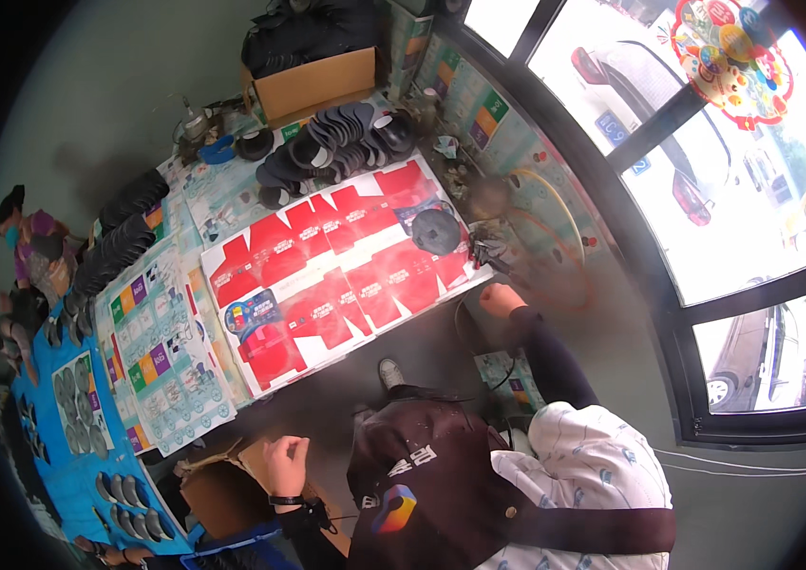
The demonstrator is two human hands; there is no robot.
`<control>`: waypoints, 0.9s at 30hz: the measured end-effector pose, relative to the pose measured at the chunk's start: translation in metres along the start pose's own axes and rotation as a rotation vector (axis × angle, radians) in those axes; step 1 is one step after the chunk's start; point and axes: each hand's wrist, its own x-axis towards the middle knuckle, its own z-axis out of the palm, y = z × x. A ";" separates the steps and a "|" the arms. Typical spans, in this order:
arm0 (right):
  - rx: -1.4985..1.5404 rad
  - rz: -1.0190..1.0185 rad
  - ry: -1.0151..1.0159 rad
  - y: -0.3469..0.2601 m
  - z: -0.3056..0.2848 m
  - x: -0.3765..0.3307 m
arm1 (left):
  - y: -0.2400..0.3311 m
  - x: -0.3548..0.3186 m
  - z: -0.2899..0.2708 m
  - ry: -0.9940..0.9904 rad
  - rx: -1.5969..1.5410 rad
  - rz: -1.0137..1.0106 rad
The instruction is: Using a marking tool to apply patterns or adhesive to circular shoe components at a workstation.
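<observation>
My left hand point(287, 465) is held low in front of the table, above an open cardboard box point(222, 499). Its fingers are curled in, and nothing shows in them. By the table's right front corner, my right hand point(500, 300) makes a loose fist, apart from the table; no object shows in it. Nearest to it on the corner lies a bunch of small dark pieces point(490, 253). Red and white printed sheets point(374, 285) cover the tabletop. A dark round piece point(435, 231) rests on their right end.
Stacked dark curved pads point(336, 142) line the table's back, before a cardboard box point(317, 85) of black material. At left, a blue-covered table point(127, 427) holds grey curved pieces, with people beside it. A yellowish hose point(569, 214) loops at right near the window. A blue crate point(246, 549) stands low.
</observation>
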 end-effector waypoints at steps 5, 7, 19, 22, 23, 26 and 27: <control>0.176 -0.036 0.188 -0.005 -0.014 0.065 | -0.014 -0.025 0.017 0.076 -0.236 -0.211; 0.232 -0.007 0.262 -0.011 -0.023 0.103 | -0.012 -0.040 0.022 0.163 -0.356 -0.250; -0.166 -0.729 -0.007 -0.080 -0.013 0.246 | 0.051 -0.052 0.120 0.298 -0.490 -0.653; -0.234 -0.843 -0.101 -0.090 -0.016 0.271 | 0.073 -0.035 0.137 0.287 -0.587 -0.635; -0.293 -0.862 -0.123 -0.089 -0.013 0.279 | 0.078 -0.030 0.141 0.286 -0.563 -0.639; -0.464 -1.026 -0.160 -0.077 0.002 0.301 | 0.089 -0.022 0.151 0.297 -0.538 -0.639; -0.585 -1.175 -0.170 -0.075 0.009 0.309 | 0.089 -0.021 0.152 0.305 -0.512 -0.692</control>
